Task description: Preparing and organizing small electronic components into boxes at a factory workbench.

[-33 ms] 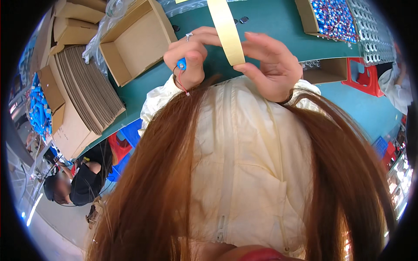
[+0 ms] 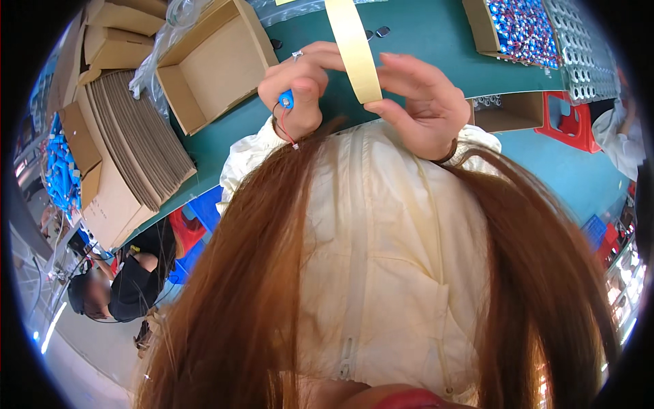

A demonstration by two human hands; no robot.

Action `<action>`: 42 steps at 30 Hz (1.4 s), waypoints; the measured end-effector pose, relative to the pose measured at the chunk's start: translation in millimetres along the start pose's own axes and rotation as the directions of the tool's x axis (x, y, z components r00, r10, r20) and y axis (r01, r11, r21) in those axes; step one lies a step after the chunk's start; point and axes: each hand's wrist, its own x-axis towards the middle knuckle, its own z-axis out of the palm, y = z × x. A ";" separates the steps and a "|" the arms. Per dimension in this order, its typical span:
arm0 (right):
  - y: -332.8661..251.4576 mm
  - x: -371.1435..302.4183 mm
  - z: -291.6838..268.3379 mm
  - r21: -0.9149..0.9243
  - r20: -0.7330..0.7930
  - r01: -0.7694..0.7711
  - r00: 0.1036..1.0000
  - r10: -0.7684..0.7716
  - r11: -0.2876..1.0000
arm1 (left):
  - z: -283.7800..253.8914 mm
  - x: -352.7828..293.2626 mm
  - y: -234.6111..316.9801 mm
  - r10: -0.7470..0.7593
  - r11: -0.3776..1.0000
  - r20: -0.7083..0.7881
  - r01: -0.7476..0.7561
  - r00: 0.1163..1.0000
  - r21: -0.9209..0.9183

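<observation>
My left hand (image 2: 297,85) is curled around a small blue battery cell (image 2: 287,100), whose end shows below the thumb. From the cell hang a thin red and a dark wire, ending in a small white plug (image 2: 296,146). The left index finger reaches to the back of a curved band of pale yellow tape (image 2: 355,51). On the other side, my right hand (image 2: 429,109) has its thumb at the lower end of the tape and its fingertips against the tape's edge. How the left fingertips meet the tape is hidden behind it.
On the green table (image 2: 436,37) stand an open cardboard box (image 2: 216,75) and stacked cardboard sheets (image 2: 139,136) at left. A box of blue wired cells (image 2: 521,34) and clear trays (image 2: 579,54) are at right. A red stool (image 2: 572,126) stands beyond the edge; another person (image 2: 129,286) is at left.
My left hand with the battery cell has shifted very slightly to the right. Otherwise the hands and tape look the same.
</observation>
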 end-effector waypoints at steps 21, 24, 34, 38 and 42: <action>59.6 -11.2 1.9 -0.307 -0.116 0.089 0.985 -0.130 0.948 | 11.2 4.1 -24.8 0.162 0.918 0.249 -0.053 0.955 -0.393; 60.8 -11.5 -1.1 -0.337 -0.113 0.057 0.989 -0.101 0.940 | 16.5 12.9 1.1 -0.637 0.714 0.156 0.654 0.755 -0.251; 61.6 -5.0 4.0 -0.442 -0.158 -0.009 0.985 -0.068 0.897 | 10.9 6.5 -43.6 0.119 0.894 0.290 0.025 0.950 -0.447; 64.0 -6.6 6.2 -0.523 -0.158 -0.020 0.985 -0.075 0.852 | 8.7 5.1 -42.6 0.075 0.900 0.321 0.074 0.944 -0.430; 65.9 -5.8 8.7 -0.565 -0.176 0.012 0.975 -0.135 0.825 | 8.8 4.8 -37.6 0.017 0.893 0.353 0.145 0.935 -0.427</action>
